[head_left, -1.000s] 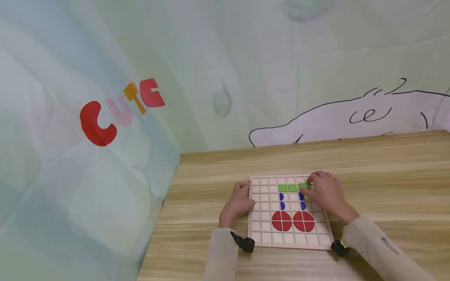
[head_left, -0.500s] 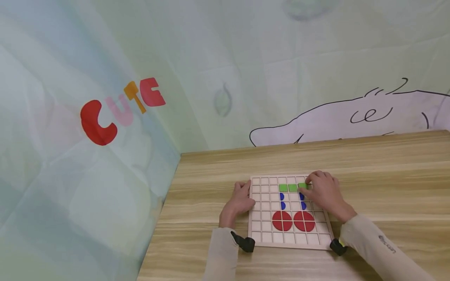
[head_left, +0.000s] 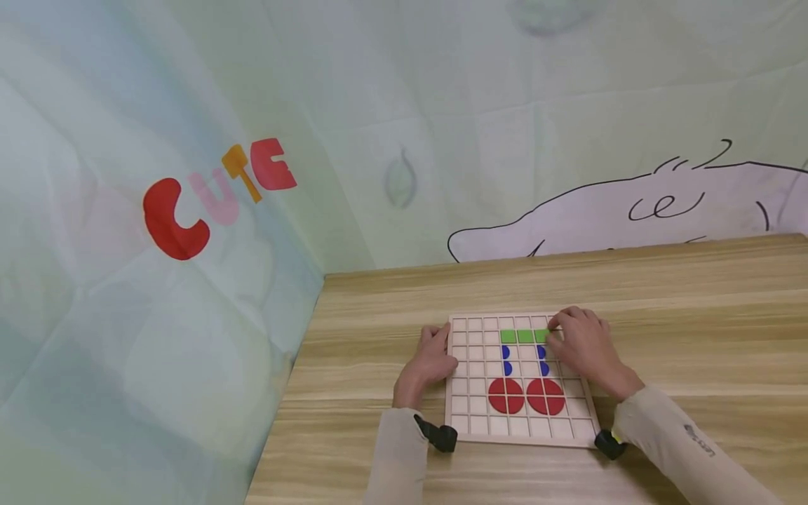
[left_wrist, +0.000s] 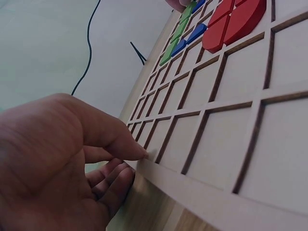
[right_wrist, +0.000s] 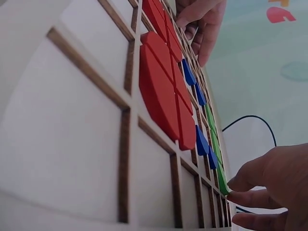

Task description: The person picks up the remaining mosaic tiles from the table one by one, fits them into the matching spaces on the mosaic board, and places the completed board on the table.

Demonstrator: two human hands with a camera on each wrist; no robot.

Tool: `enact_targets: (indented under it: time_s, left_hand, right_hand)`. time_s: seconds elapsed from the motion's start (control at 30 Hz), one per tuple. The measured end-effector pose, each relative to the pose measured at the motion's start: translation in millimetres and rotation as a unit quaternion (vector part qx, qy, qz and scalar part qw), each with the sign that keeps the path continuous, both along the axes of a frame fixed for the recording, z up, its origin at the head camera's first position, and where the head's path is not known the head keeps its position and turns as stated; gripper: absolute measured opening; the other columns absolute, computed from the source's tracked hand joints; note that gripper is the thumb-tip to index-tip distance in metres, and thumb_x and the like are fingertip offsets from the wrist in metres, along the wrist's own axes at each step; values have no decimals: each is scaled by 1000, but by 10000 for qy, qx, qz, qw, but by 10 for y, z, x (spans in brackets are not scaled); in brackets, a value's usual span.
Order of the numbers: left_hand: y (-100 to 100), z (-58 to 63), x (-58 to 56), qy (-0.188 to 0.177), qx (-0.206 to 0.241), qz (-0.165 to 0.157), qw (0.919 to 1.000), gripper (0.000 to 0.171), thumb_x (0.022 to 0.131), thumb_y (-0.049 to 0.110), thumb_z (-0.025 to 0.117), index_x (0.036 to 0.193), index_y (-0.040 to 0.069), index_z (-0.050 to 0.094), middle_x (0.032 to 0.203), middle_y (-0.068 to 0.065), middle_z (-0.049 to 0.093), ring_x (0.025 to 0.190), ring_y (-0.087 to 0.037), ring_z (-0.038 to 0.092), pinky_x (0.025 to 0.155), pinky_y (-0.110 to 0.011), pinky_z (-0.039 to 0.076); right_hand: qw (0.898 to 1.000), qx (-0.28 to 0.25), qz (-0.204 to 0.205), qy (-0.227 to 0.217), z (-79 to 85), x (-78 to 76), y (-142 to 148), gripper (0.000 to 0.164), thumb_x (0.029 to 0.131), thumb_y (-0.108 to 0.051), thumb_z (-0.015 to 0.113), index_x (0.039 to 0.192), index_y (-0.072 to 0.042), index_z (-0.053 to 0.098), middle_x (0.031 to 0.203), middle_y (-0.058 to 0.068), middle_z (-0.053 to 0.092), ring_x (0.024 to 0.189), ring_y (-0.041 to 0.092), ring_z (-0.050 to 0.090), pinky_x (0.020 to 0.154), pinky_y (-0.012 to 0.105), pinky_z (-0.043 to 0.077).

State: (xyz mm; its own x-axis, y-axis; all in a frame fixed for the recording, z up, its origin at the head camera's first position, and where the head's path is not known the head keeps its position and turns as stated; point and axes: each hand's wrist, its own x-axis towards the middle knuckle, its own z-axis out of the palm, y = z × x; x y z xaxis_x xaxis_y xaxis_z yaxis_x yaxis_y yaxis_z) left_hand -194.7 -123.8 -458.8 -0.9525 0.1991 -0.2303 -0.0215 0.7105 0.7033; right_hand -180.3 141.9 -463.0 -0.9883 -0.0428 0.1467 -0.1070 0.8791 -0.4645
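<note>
On the wooden table lies a pale wooden grid board (head_left: pixel 477 405) with coloured tiles in its cells. My left hand (head_left: pixel 431 363) grips the board's left edge; in the left wrist view the thumb (left_wrist: pixel 130 144) rests on the rim with the other fingers below it. At the upper right, my right hand (head_left: pixel 587 347) holds its thumb and fingertip at the right-hand green square tile (head_left: pixel 541 336), which lies in line with two other green squares (head_left: pixel 516 337). Beneath them are blue half-round tiles (head_left: pixel 507 360) in two columns, and two red circles (head_left: pixel 506 396) made of quarter tiles.
The wood-grain table (head_left: pixel 379 301) extends around the board to a printed backdrop (head_left: pixel 404 105) behind and at left. Black wrist cameras (head_left: pixel 442 438) sit close to the board's lower corners.
The right-hand green tile now sits flatter and level with its row. My right thumb has shifted slightly right and up off its near side. The left hand stays put.
</note>
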Motion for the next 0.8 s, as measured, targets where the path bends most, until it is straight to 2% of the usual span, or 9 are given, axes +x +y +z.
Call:
enact_targets:
  time_s: [0.37, 0.53, 0.63, 0.73, 0.8]
  left_hand:
    - [-4, -7, -13, -17, -65, -5, 10000, 80, 76, -3, 52, 151, 5, 26, 137, -16, 29, 119, -28, 35, 101, -41, 33]
    - [-2, -10, 2, -22, -18, -13, 10000, 81, 76, -4, 52, 151, 6, 25, 137, -16, 29, 118, -28, 36, 99, -41, 34]
    - [-8, -6, 8, -17, -38, -14, 10000, 80, 76, -3, 51, 152, 6, 25, 137, -16, 29, 119, -28, 36, 100, -41, 34]
    - [-14, 1, 11, -17, -49, 2, 10000, 81, 76, -4, 51, 152, 6, 25, 137, -16, 29, 120, -28, 35, 100, -41, 34]
    - [-16, 5, 9, 5, -47, 9, 10000, 82, 75, -4, 51, 152, 6, 25, 136, -16, 29, 119, -28, 35, 100, -41, 34]
  right_hand:
    - [10000, -57, 60, 11, 7, 1, 37, 19, 87, -15, 61, 98, -1, 69, 120, 26, 56, 116, 48, 43, 95, 64, 30]
    - [9996, -291, -62, -2, 79, 18, 171, 24, 91, -15, 56, 102, 4, 66, 118, 30, 56, 109, 46, 50, 92, 60, 38]
    - [9990, -318, -102, -302, 139, 36, 254, 29, 94, -15, 52, 108, 8, 62, 113, 30, 58, 96, 40, 56, 82, 54, 46]
    - [9972, -295, -4, -689, 173, 55, 298, 33, 95, -17, 51, 112, 10, 58, 106, 28, 61, 85, 33, 58, 75, 48, 49]
    - [9962, -311, 43, -810, 174, 68, 309, 34, 95, -18, 52, 113, 10, 57, 105, 27, 62, 86, 32, 58, 75, 47, 50]
